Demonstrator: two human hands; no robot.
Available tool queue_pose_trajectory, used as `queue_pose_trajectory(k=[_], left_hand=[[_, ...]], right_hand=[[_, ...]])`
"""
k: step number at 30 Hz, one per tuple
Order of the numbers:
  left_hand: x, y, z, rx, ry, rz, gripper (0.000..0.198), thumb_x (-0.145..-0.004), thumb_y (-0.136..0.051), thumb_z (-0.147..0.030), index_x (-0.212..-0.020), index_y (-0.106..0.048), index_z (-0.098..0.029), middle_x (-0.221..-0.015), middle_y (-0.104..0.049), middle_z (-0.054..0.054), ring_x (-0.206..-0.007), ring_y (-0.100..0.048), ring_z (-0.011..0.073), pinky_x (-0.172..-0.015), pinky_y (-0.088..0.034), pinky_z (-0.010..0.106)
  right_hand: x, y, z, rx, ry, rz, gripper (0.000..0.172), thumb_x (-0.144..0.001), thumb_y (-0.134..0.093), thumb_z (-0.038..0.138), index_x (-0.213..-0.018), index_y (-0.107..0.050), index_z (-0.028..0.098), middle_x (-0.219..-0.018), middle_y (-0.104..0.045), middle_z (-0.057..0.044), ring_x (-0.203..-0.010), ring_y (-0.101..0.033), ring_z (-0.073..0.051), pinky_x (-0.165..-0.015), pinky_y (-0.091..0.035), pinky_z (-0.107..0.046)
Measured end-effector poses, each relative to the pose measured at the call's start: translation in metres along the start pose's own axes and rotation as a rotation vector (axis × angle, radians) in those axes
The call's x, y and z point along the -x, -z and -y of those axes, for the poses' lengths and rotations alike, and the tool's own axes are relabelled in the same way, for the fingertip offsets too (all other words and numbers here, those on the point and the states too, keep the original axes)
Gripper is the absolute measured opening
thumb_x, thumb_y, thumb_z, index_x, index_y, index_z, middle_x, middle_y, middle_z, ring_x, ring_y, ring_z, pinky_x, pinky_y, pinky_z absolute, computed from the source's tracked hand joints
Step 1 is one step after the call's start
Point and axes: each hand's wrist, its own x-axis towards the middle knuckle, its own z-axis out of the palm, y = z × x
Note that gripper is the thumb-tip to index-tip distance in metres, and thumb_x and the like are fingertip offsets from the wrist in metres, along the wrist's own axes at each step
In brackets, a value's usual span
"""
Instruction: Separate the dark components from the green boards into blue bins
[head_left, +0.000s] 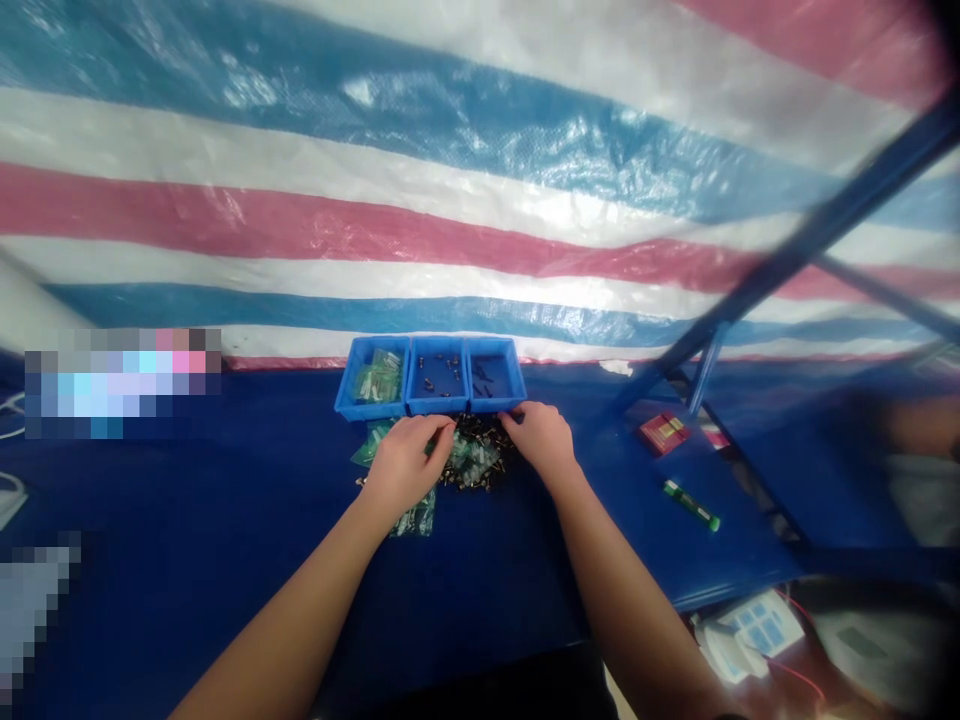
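Note:
My left hand (411, 458) is over the left side of a pile of small dark and brassy metal parts (480, 430), its thumb and forefinger pinched together. Whatever they hold is too small to make out. At the pile's right edge, by the front of the right-hand blue bin (495, 404), my right hand (544, 435) has its fingers bent and closed; their tips are partly hidden. Clear plastic packets (474, 458) lie on the pile, and a green-tinted packet (417, 515) shows below my left hand.
Three blue bins stand joined behind the pile. Green packets fill the left bin (345, 400), small metal pieces lie in the middle bin (436, 405), dark slim pieces in the right one. A red box (664, 433), a green tube (691, 505) and a blue metal frame (750, 285) are at right.

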Motion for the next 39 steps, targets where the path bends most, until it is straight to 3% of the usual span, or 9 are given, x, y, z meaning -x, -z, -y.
queue_pose_trajectory(k=[5, 10, 14, 18, 21, 27, 32, 39], left_hand=[[-0.001, 0.001, -0.001, -0.007, -0.017, -0.005, 0.027, -0.097, -0.043, -0.035, -0.102, -0.065, -0.020, -0.090, -0.070, 0.006, -0.080, -0.063, 0.0202, -0.063, -0.048, 0.029], [0.000, -0.001, -0.001, -0.020, -0.041, -0.052, 0.024, -0.096, -0.045, -0.033, -0.102, -0.065, -0.021, -0.091, -0.071, 0.005, -0.081, -0.064, 0.0207, -0.071, -0.049, 0.032], [0.001, -0.005, 0.000, 0.003, -0.046, -0.041, 0.024, -0.094, -0.050, -0.032, -0.113, -0.062, -0.022, -0.090, -0.070, 0.004, -0.084, -0.064, 0.0209, -0.075, -0.049, 0.033], [0.002, -0.006, 0.000, 0.020, -0.068, -0.046, 0.022, -0.094, -0.052, -0.031, -0.111, -0.062, -0.021, -0.090, -0.070, 0.005, -0.083, -0.063, 0.0205, -0.074, -0.049, 0.033], [0.003, -0.006, -0.001, 0.037, -0.077, -0.080, 0.019, -0.094, -0.051, -0.031, -0.106, -0.063, -0.021, -0.089, -0.069, 0.004, -0.081, -0.063, 0.0197, -0.074, -0.049, 0.033], [0.006, -0.006, -0.004, 0.070, -0.022, -0.122, 0.028, -0.094, -0.051, -0.035, -0.118, -0.057, -0.021, -0.086, -0.069, 0.004, -0.082, -0.064, 0.0189, -0.072, -0.051, 0.031], [0.005, -0.006, -0.002, 0.072, -0.013, -0.151, 0.024, -0.096, -0.048, -0.035, -0.108, -0.061, -0.020, -0.094, -0.070, 0.006, -0.081, -0.065, 0.0182, -0.072, -0.052, 0.030], [0.004, -0.005, -0.001, 0.001, -0.066, -0.128, 0.021, -0.097, -0.045, -0.030, -0.106, -0.061, -0.020, -0.095, -0.070, 0.006, -0.084, -0.064, 0.0189, -0.074, -0.050, 0.030]], right_hand=[[0.005, -0.003, 0.004, -0.096, -0.006, -0.027, 0.019, -0.079, -0.062, 0.039, -0.085, -0.074, 0.026, -0.083, -0.073, -0.007, -0.078, -0.068, -0.026, -0.064, -0.047, -0.032], [0.015, -0.004, 0.015, -0.503, 0.195, -0.079, 0.018, -0.079, -0.063, 0.039, -0.084, -0.070, 0.023, -0.069, -0.068, -0.002, -0.065, -0.063, -0.018, -0.063, -0.048, -0.029], [0.021, -0.012, 0.027, -1.056, 0.311, 0.096, 0.021, -0.077, -0.068, 0.037, -0.088, -0.068, 0.020, -0.081, -0.070, -0.004, -0.074, -0.066, -0.017, -0.069, -0.052, -0.028], [0.022, -0.017, 0.032, -1.303, 0.265, 0.237, 0.021, -0.073, -0.074, 0.035, -0.086, -0.069, 0.019, -0.075, -0.069, -0.002, -0.067, -0.063, -0.015, -0.063, -0.051, -0.027], [0.022, -0.017, 0.033, -1.369, 0.213, 0.272, 0.021, -0.073, -0.076, 0.034, -0.086, -0.072, 0.019, -0.073, -0.068, -0.001, -0.063, -0.060, -0.012, -0.057, -0.047, -0.024], [0.024, -0.013, 0.034, -1.399, 0.191, 0.318, 0.023, -0.074, -0.074, 0.039, -0.087, -0.074, 0.020, -0.074, -0.069, -0.002, -0.063, -0.058, -0.012, -0.057, -0.047, -0.024], [0.025, -0.016, 0.035, -1.337, 0.237, 0.322, 0.028, -0.074, -0.074, 0.042, -0.092, -0.074, 0.020, -0.083, -0.071, -0.005, -0.071, -0.062, -0.015, -0.059, -0.050, -0.026], [0.029, -0.018, 0.035, -1.162, 0.439, 0.094, 0.024, -0.081, -0.068, 0.037, -0.100, -0.073, 0.023, -0.092, -0.071, -0.006, -0.079, -0.066, -0.018, -0.072, -0.055, -0.032]])
